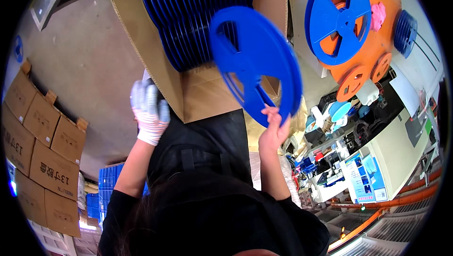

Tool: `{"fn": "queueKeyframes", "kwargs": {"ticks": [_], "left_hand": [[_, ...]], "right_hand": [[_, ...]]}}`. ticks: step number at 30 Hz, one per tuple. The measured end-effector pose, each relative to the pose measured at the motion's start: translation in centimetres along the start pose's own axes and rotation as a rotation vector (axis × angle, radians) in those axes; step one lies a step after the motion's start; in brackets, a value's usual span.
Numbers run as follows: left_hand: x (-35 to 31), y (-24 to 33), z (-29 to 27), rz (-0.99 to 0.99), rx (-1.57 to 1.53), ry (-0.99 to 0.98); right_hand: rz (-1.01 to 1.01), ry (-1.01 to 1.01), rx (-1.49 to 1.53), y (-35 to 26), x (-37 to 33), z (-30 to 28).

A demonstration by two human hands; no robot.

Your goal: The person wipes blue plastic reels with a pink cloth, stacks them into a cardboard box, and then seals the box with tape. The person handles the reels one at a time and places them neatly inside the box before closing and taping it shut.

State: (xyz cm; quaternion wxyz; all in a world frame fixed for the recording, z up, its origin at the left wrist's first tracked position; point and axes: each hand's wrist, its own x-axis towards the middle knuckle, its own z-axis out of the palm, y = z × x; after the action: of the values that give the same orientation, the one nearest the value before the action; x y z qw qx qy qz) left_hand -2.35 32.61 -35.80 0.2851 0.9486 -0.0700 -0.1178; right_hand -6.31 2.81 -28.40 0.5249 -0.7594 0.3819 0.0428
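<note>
Bare, my right hand (273,133) pinches the lower rim of a large blue plastic reel (255,67), which is tilted with its cut-out windows showing. That reel hangs over the front right of an open cardboard box (203,100), and its upper part is slightly blurred. Inside the box, several blue reels (188,15) stand on edge in packed rows towards the far end. My left hand (150,112), in a white striped glove with grey fingertips, is beside the box's left wall with its fingers stretched out. Nothing shows in it; whether it touches the cardboard I cannot tell.
An orange round-topped stand (377,34) at the right bears blue reels (337,20), smaller orange reels (353,83) and a pink crumpled piece (377,16). Stacked cartons (52,161) rise at the left, near blue crates (109,183). A cluttered workbench (391,152) stands at the lower right.
</note>
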Motion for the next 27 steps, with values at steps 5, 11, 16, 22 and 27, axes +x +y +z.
{"fn": "queueKeyframes", "kwargs": {"ticks": [5,11,16,22,27], "left_hand": [[11.0,6.2,11.5,0.354,-0.241,-0.151],[21.0,9.1,26.8,0.572,0.344,-0.517],[22.6,11.2,29.9,0.670,0.527,-0.770],[22.7,12.0,29.5,1.028,0.603,-1.026],[16.4,11.1,23.9,1.166,0.448,-0.929]], "right_hand": [[-0.242,-0.011,0.000,0.5,-0.1,-0.5],[-0.347,0.177,0.042,2.7,1.6,0.8],[-0.369,0.178,-0.035,4.6,2.0,-0.8],[-0.386,0.174,-0.137,3.6,3.7,-1.6],[-0.281,0.089,-0.107,3.0,5.3,-0.7]]}}
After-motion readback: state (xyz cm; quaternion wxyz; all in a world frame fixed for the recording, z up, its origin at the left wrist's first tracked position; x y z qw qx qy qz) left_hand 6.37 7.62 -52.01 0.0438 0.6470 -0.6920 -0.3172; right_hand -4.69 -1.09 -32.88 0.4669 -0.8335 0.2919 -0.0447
